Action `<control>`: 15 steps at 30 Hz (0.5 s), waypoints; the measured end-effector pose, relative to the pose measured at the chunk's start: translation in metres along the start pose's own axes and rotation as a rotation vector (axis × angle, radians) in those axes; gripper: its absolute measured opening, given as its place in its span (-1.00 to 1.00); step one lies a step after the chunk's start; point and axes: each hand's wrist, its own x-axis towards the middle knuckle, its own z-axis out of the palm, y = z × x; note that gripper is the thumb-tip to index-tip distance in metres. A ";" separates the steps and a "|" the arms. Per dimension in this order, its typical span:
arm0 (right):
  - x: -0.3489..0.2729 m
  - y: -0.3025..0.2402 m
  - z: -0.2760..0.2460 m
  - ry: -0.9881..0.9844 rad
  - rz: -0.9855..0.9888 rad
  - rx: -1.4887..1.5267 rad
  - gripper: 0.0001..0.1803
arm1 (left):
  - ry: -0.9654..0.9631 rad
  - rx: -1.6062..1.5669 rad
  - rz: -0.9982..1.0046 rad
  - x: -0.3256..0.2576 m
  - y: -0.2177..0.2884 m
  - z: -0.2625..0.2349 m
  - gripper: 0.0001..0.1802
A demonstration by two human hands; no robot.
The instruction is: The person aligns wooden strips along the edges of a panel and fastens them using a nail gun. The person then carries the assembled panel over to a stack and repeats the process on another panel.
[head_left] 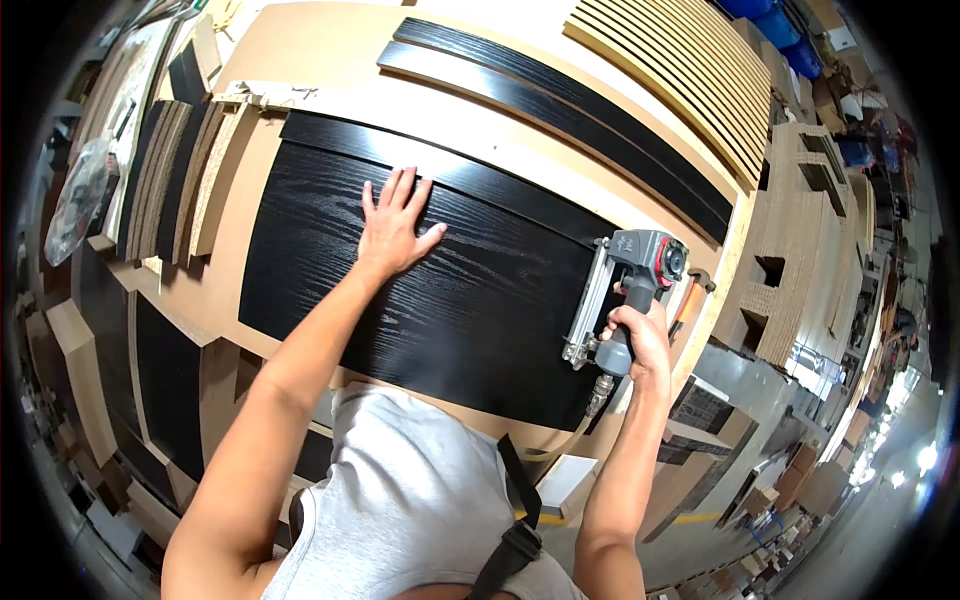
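A wide black wood-grain panel (430, 270) lies flat before me, with a narrow black strip (470, 178) along its far side. My left hand (397, 228) rests on the panel with its fingers spread, their tips close to that strip. In my right hand (645, 335) is a grey pneumatic nail gun (640, 265), gripped by its handle. The gun sits at the panel's right end, its long magazine over the black surface. An air hose (565, 440) hangs from the fitting below the handle. Whether the gun's nose touches the strip is hidden.
Two black strips (560, 110) lie farther back on the brown work surface (300, 45). Slatted light-wood pieces (680, 70) fill the far right. A hammer (692, 298) with an orange handle lies right of the gun. Stacked boards (165, 185) stand at left; cut board stacks (800, 250) stand beyond the right edge.
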 end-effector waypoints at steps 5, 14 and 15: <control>0.004 -0.009 0.033 -0.049 -0.030 -0.050 -0.55 | -0.025 -0.026 -0.022 0.000 0.001 -0.007 -0.12; 0.004 -0.020 0.058 -0.019 0.011 -0.131 -0.54 | -0.038 -0.027 -0.017 0.001 -0.002 -0.004 -0.14; 0.006 -0.018 0.058 -0.014 0.009 -0.144 -0.55 | -0.029 -0.032 -0.016 0.001 -0.002 -0.004 -0.14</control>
